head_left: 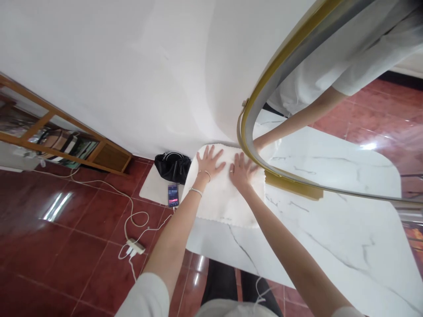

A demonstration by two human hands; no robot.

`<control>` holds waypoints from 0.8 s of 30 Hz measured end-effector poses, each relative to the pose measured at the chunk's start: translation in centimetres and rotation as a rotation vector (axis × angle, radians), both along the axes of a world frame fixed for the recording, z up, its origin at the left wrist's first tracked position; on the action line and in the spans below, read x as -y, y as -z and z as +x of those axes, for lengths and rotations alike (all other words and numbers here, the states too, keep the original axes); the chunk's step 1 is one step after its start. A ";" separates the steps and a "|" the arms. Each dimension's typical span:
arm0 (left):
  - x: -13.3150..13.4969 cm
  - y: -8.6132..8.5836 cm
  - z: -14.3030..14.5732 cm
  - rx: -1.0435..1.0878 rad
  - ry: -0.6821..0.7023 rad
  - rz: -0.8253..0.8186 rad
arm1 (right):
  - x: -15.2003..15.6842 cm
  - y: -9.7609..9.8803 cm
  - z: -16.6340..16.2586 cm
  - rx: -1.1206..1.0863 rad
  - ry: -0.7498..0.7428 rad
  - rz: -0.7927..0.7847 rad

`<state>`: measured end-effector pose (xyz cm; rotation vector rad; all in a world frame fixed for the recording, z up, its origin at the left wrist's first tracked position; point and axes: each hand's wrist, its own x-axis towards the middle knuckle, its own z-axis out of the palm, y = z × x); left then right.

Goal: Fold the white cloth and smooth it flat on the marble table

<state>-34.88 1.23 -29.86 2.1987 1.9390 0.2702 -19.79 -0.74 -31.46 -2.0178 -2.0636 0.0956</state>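
A white cloth (228, 200) with a scalloped edge lies spread on the left end of the white marble-patterned table (313, 224). My left hand (209, 164) rests flat on its upper left part with the fingers spread. To the right, my right hand (243, 172) also presses flat on the cloth, fingers apart, a ring on one of them. The fingertips of that hand are close to the lower rim of the gold-framed mirror (253, 114), which partly covers them. Nothing is held in either hand.
Left of the table, a black bag (172, 166) and a phone (172, 195) on a charging cable sit on a pale surface. A power strip (135, 245) with trailing cords lies on the red tiled floor (99, 215). A wooden cabinet (107, 155) stands along the white wall (132, 79).
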 end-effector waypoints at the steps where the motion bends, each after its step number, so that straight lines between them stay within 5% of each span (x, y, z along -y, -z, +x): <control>1: -0.1 0.0 -0.7 0.000 -0.016 -0.010 | -0.3 -0.1 -0.6 -0.007 -0.021 0.003; 3: 1.2 0.0 -2.0 -0.001 -0.058 -0.008 | 0.1 -0.2 -1.5 -0.030 -0.119 0.043; 6: 6.6 0.0 -2.9 0.001 -0.151 0.046 | 3.2 -0.5 -2.0 -0.092 -0.317 0.091; 9: 15.2 -0.1 -2.7 -0.018 -0.225 0.080 | 9.1 -0.8 -1.4 -0.128 -0.448 0.082; 12: 23.5 -0.2 -1.8 -0.065 -0.160 0.069 | 16.1 -1.2 0.2 -0.123 -0.526 0.068; 15: 27.9 -0.2 -1.0 -0.080 -0.106 0.069 | 21.6 -1.3 2.1 -0.060 -0.544 0.002; 19: 26.1 0.0 -0.6 -0.061 -0.057 0.073 | 22.3 -0.9 3.3 0.003 -0.473 -0.013; 24: 17.1 0.1 -0.7 -0.023 -0.016 0.085 | 14.6 0.0 2.9 -0.006 -0.385 0.031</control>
